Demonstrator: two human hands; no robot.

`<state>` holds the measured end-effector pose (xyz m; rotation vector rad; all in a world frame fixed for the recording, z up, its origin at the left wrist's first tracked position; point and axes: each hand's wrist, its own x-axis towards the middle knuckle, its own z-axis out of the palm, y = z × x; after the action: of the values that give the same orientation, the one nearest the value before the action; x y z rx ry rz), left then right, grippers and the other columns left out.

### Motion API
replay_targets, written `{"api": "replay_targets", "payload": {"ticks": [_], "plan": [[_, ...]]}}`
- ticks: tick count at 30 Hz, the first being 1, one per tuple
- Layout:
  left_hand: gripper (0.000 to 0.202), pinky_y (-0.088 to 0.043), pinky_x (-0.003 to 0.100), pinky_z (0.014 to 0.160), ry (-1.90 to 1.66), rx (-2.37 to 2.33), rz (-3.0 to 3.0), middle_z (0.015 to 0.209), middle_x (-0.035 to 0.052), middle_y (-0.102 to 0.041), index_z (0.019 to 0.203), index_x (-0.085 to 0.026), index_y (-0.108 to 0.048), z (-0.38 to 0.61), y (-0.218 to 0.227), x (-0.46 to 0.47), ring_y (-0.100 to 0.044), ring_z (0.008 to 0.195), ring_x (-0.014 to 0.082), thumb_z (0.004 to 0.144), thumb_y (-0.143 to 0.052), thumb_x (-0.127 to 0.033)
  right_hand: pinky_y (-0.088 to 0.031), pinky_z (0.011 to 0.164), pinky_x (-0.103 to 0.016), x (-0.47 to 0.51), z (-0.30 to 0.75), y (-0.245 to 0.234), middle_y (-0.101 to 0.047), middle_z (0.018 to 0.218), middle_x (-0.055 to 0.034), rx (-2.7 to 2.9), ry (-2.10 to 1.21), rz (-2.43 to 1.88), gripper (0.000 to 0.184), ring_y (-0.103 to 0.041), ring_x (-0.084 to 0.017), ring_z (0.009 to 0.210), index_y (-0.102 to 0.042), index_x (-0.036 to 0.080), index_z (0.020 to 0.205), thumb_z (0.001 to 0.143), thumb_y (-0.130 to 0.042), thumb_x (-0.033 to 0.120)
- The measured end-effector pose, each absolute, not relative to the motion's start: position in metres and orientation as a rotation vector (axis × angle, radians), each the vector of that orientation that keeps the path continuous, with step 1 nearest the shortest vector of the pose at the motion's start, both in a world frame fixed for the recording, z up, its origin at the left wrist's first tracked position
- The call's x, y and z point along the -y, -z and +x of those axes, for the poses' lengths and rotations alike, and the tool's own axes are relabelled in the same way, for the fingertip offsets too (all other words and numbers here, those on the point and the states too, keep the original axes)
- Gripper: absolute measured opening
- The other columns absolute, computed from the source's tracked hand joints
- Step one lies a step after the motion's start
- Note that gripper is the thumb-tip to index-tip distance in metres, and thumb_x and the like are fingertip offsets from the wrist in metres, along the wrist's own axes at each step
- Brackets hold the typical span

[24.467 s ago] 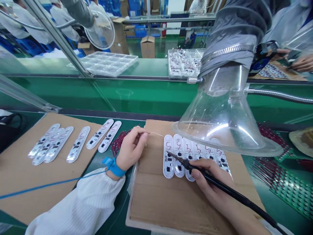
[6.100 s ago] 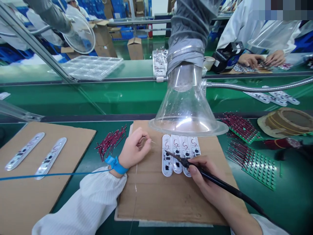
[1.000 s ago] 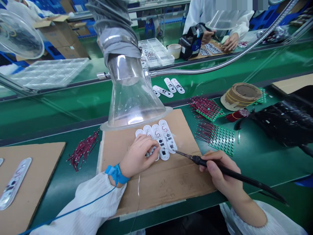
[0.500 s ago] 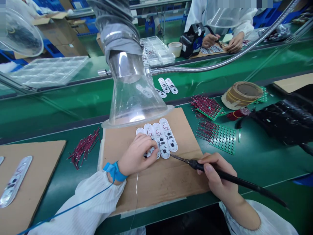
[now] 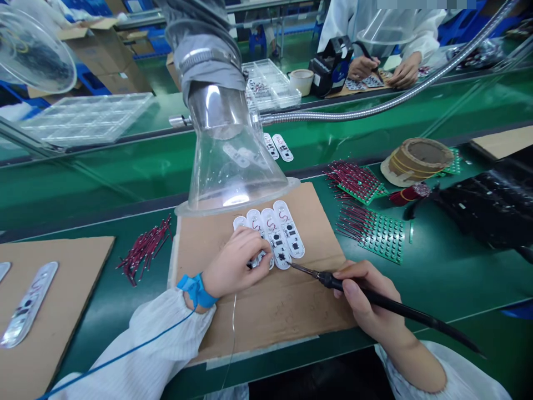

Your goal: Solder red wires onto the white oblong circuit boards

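Observation:
My right hand (image 5: pixel 370 300) grips a soldering iron (image 5: pixel 391 303) like a pen. Its tip reaches the lower end of a white oval circuit board (image 5: pixel 276 236), one of several lying side by side on a cardboard sheet (image 5: pixel 287 311). Curled over the boards on the left, my left hand (image 5: pixel 241 255) pinches a thin silvery solder wire (image 5: pixel 234 322), whose tail hangs down across the cardboard. The fingers hide part of the leftmost boards and the wire's front end. A blue strap (image 5: pixel 197 291) with a cord circles my left wrist.
A clear fume hood (image 5: pixel 233 172) hangs just above the boards. Red wires (image 5: pixel 145 250) lie left; green boards (image 5: pixel 383 236) with red wires and a tape roll (image 5: pixel 418 161) lie right. More white boards (image 5: pixel 283 147) rest on the green strip behind. A co-worker's hands (image 5: pixel 403 72) work opposite.
The white boards on the green strip behind have shifted left, partly behind the hood. Both hands and the iron stay nearly in place; the view has shifted slightly.

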<state>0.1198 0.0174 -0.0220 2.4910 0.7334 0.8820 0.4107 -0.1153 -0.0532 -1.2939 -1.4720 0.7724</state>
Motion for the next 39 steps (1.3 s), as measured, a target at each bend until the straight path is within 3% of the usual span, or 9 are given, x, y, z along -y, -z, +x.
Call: {"api": "replay_targets", "payload": {"ticks": [37,39], "plan": [[0.014,-0.047,0.036,0.087,-0.806,-0.666,2.499,0.077,-0.0038,-0.06,0.093,-0.023,-0.055,0.12,0.026,-0.019,-0.056,0.073,0.0153,0.099,-0.057,-0.011,-0.06,0.059,-0.022,0.108,0.41,0.045,-0.077,0.082,0.0005,1.598,-0.777,-1.273,0.006,-0.076,-0.015,0.065,-0.074,0.029,0.108,0.109,-0.071,0.034],[0.013,-0.047,0.034,0.082,-0.797,-0.66,2.483,0.077,-0.0033,-0.058,0.093,-0.023,-0.055,0.115,0.02,-0.019,-0.055,0.073,0.0155,0.099,-0.056,-0.012,-0.061,0.062,-0.022,0.108,0.408,0.048,-0.076,0.084,0.0003,1.503,-0.796,-1.233,0.009,-0.074,-0.014,0.066,-0.073,0.028,0.111,0.111,-0.069,0.036]]}}
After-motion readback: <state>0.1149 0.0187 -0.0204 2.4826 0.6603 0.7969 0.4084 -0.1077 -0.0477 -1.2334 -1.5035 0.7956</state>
